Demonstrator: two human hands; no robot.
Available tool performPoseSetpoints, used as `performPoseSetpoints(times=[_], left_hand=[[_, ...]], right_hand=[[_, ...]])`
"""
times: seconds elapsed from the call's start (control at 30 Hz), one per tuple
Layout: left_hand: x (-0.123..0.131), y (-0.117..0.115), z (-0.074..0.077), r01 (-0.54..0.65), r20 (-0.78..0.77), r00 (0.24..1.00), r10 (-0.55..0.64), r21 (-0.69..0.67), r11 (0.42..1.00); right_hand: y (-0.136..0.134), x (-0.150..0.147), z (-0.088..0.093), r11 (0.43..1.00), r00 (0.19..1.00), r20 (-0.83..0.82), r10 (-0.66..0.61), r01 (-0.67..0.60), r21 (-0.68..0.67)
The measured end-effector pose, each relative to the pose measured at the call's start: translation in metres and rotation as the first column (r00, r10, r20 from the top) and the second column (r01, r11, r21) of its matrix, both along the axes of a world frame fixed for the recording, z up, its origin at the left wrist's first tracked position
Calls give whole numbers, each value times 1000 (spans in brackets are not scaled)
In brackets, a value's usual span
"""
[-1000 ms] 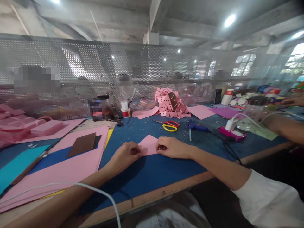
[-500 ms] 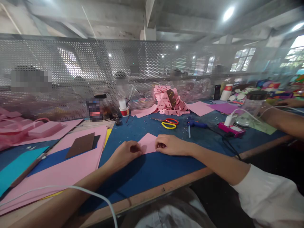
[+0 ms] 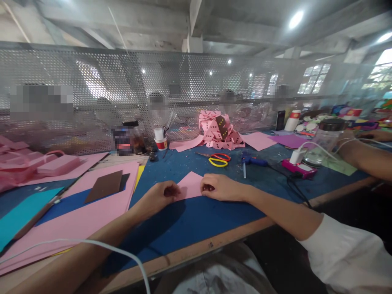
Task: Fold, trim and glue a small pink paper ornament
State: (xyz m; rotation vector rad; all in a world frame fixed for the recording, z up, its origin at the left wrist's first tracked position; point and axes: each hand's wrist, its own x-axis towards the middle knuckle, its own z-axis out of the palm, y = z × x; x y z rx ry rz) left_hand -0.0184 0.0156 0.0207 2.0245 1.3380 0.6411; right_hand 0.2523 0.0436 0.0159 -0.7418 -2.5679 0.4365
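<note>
A small piece of pink paper (image 3: 191,186), its top corner pointing away from me, lies on the blue table surface between my hands. My left hand (image 3: 163,195) is closed, thumb and fingers pinched at the paper's left corner. On the right edge, my right hand (image 3: 222,187) has its curled fingers pressed on the paper. Beyond the paper lie scissors (image 3: 218,159) with one red and one yellow handle loop. To their right rests a blue glue gun (image 3: 255,159) with a pale glue stick.
At left lie pink sheets (image 3: 101,212) with a brown card (image 3: 104,186) and a turquoise sheet (image 3: 27,212). A pink dotted paper pile (image 3: 216,132) stands ahead. A power strip (image 3: 298,168), clear jar (image 3: 327,141) and another person's arm (image 3: 364,153) are right. A white cable (image 3: 122,248) crosses my left forearm.
My left hand has slid slightly left along the lower left edge of the pink paper. My right hand stays almost where it was.
</note>
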Motion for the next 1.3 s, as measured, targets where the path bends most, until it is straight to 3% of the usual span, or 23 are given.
performPoseSetpoints(times=[0.2,0.7,0.93,1.3], left_hand=[[-9,-3,5,-13,-51,999,14,22,1000],[-48,-7,-2,-104,0,995,104,43,994],[-42,-9,-3,-122,-62,990,128,86,989],[-63,-2,5,-49,-25,999,49,-40,998]], right_hand=[[0,0,1,1000,1000,-2,2,-2,6],[-1,1,0,1000,1000,-1,-5,5,1],[-1,0,2,1000,1000,3,-15,15,-9],[0,0,0,1000,1000,2,-12,12,-3]])
